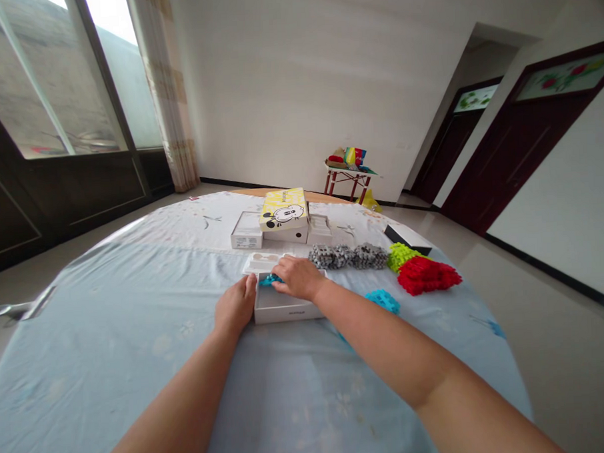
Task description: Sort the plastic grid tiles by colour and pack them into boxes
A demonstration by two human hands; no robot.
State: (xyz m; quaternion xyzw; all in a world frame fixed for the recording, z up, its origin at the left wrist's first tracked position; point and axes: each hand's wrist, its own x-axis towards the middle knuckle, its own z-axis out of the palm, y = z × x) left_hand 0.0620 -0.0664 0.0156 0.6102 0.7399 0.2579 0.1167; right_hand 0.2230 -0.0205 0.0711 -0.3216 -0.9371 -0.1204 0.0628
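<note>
A shallow white box with no lid on it stands in front of me on the table. My left hand is closed against its left wall, with the fingertips at the top edge. My right hand reaches in over the box and pinches blue plastic pieces at the back left corner. The fingers partly cover those pieces. To the right of the box, beyond my right forearm, lies a clump of blue pieces. More blue shows from under that forearm.
Behind the box sit a white tray, a yellow-and-white cartoon box and open white boxes. A row of grey pieces, green pieces, red pieces and a black-and-white box line the right side.
</note>
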